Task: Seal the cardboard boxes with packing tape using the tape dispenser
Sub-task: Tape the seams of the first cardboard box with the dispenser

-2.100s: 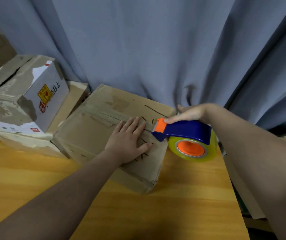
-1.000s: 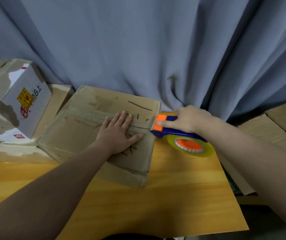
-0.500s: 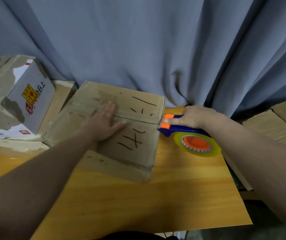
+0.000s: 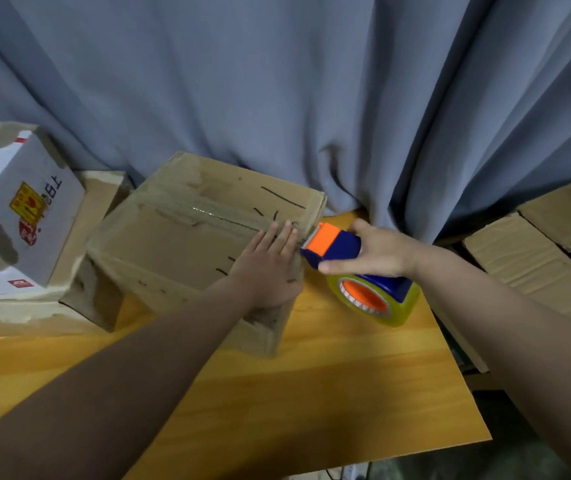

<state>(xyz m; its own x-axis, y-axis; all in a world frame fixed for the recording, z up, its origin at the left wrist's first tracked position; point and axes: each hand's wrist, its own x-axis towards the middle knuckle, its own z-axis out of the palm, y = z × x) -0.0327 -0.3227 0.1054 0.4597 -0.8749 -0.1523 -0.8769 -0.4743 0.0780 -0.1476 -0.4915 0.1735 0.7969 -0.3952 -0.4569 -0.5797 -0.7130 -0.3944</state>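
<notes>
While the cardboard box (image 4: pixel 173 251) sits mid-table, its far edge against the curtain, the entry reads as follows.

Item: box; brown corrugated board, scuffed and soft at the corners, black marker strokes on top; flaps closed; a glossy, wrinkled tape strip (image 4: pixel 221 221) runs along the centre seam toward the right edge.

Tool: tape dispenser (image 4: pixel 341 245); hard blue plastic body, orange head at the box's upper right edge, where the seam ends; the yellowish clear tape roll (image 4: pixel 395 311) on its orange core hangs below, off the box.

Hands: left hand (image 4: pixel 266 268) flat on the box top, fingers straight, tips beside the seam end, pressing and gripping nothing; right hand (image 4: pixel 377 254) wrapped round the dispenser body, thumb along its near side.

Step, as judged: working the seam's right end; whether the strip is being started or cut cannot be told.

Method advised: keep the flat palm bearing down so the light box does not slide under the pull; hold the head square to the seam; carry the tape over the edge onto the side wall; tilt so the blade bites cleanly; rub the end down, since worn board takes adhesive poorly.

Surroundings: table (image 4: pixel 311 393), smooth orange-yellow wood grain; curtain (image 4: pixel 277 98), grey-blue cloth in deep folds; white printed carton (image 4: pixel 28 216) at left, its surface torn; flat cardboard sheets (image 4: pixel 533 261) at right.
</notes>
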